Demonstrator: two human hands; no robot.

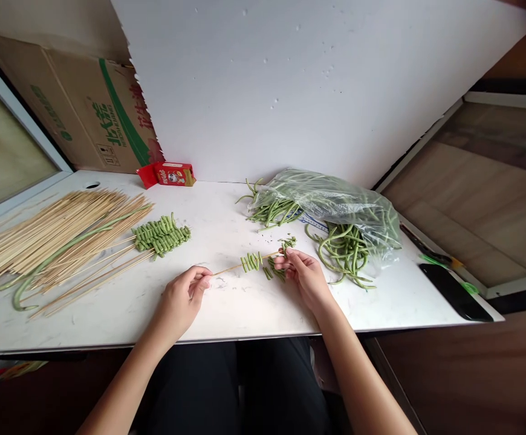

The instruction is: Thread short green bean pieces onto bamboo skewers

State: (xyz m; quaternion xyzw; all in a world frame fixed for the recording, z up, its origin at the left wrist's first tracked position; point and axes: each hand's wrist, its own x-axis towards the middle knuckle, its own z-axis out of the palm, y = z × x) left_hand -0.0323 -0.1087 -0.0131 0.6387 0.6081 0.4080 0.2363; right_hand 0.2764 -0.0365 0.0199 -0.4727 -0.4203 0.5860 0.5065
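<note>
My left hand (185,296) pinches the blunt end of a thin bamboo skewer (231,267) that lies low over the white table (227,311). Several short green bean pieces (251,261) are threaded on the skewer's middle. My right hand (303,272) is closed at the skewer's tip, its fingers pinching a bean piece there. A few loose cut bean pieces (274,272) lie just under and beside that hand.
A heap of bare skewers (45,232) with one long bean (58,257) fills the left side, with finished bean skewers (161,234) beside it. A plastic bag of long beans (335,208) sits at right. A red carton (167,174), cardboard box (86,109) and black phone (454,291) are nearby.
</note>
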